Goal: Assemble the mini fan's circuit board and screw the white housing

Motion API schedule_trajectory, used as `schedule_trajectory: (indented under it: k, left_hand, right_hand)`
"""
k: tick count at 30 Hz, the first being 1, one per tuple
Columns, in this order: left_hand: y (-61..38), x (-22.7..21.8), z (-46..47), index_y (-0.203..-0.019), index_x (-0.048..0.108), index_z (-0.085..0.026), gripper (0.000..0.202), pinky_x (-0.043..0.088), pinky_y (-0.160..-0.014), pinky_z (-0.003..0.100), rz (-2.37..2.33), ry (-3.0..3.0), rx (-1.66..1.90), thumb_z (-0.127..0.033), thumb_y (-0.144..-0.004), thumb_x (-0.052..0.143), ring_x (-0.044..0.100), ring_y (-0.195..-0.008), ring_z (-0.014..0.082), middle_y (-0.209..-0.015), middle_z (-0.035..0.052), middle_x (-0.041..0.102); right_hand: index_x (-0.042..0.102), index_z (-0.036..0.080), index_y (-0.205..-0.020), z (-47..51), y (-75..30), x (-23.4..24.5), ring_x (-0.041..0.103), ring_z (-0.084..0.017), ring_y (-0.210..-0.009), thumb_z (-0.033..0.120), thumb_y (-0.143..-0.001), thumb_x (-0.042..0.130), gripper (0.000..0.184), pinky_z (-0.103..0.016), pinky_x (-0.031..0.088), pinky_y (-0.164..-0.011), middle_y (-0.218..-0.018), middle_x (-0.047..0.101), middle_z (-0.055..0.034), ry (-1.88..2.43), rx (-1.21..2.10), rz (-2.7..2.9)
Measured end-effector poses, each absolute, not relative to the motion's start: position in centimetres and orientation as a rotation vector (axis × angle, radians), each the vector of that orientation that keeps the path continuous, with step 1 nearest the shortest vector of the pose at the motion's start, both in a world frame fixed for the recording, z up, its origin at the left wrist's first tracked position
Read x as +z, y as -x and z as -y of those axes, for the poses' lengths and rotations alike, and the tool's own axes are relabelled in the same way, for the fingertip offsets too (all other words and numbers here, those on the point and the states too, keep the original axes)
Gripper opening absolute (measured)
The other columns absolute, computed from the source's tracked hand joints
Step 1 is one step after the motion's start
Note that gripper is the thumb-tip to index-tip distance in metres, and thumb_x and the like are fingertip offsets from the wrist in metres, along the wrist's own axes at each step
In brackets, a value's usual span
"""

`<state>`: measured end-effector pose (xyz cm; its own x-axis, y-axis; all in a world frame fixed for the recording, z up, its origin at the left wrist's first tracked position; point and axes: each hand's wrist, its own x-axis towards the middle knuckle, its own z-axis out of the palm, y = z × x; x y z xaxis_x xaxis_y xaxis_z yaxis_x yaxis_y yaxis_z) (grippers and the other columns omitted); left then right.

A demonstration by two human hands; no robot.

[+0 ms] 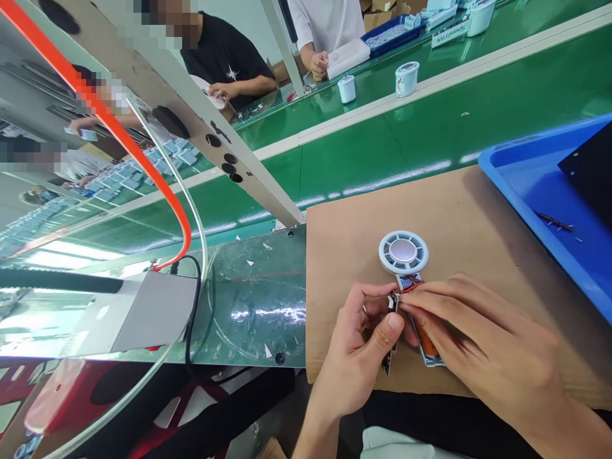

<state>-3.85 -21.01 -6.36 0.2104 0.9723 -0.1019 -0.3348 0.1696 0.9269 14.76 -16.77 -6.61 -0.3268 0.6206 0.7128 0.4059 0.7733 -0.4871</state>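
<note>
A small handheld fan with a light blue round head [403, 251] lies on the brown cardboard [344, 255]. Its handle is uncovered and shows an orange battery cell [427, 341], partly hidden by my right hand. My left hand [363, 350] grips a narrow dark circuit board [388, 360] on edge, beside the handle. With pinched fingertips, my right hand [478, 331] holds thin red wires [412, 286] against the board's upper end. Whether a plug sits between those fingertips is hidden.
A blue tray [507, 185] with a black panel and a few small metal parts stands on the right. Beyond runs a green conveyor [344, 166] with white cups on it. A slanted metal post [239, 146] and an orange hose [143, 159] rise on the left. Co-workers sit opposite.
</note>
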Motion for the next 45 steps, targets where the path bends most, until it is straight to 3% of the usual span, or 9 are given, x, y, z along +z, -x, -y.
schedule_trajectory:
  k: [13,21,25,45]
  left_hand:
    - [3.69,-6.42,20.98,-0.132,0.062,-0.020,0.034,0.051,-0.079,0.024,-0.882,-0.882,1.104,-0.042,-0.111,0.077,0.072,-0.085,0.0103,-0.096,0.0001,0.073]
    - [3.71,-6.19,21.09,-0.132,0.062,-0.020,0.032,0.050,-0.077,0.023,-0.857,-0.894,1.112,-0.042,-0.112,0.075,0.071,-0.083,0.0102,-0.094,-0.0005,0.071]
    - [3.73,-6.10,21.05,-0.131,0.063,-0.020,0.034,0.053,-0.080,0.025,-0.885,-0.897,1.110,-0.044,-0.110,0.077,0.071,-0.083,0.0118,-0.096,0.0008,0.071]
    - [3.68,-5.93,21.13,-0.130,0.063,-0.020,0.036,0.056,-0.078,0.026,-0.913,-0.897,1.101,-0.046,-0.109,0.077,0.071,-0.081,0.0132,-0.096,0.0020,0.071]
  right_hand:
    - [0.071,0.006,-0.115,17.01,-14.60,-6.72,0.064,-0.010,-0.096,-0.010,-0.103,0.068,0.020,-0.023,0.057,-0.089,-0.109,0.069,-0.0077,0.768,0.333,1.903]
    - [0.073,0.008,-0.113,17.00,-14.74,-6.89,0.066,-0.009,-0.096,-0.004,-0.106,0.070,0.014,-0.023,0.056,-0.093,-0.107,0.071,-0.0058,0.808,0.270,1.919]
    - [0.071,0.007,-0.113,17.03,-14.67,-6.69,0.065,-0.009,-0.094,-0.008,-0.104,0.068,0.017,-0.022,0.057,-0.087,-0.107,0.070,-0.0071,0.766,0.308,1.906]
    - [0.071,0.007,-0.110,17.02,-14.64,-6.60,0.064,-0.010,-0.094,-0.008,-0.103,0.071,0.016,-0.024,0.056,-0.089,-0.106,0.070,-0.0062,0.775,0.299,1.894]
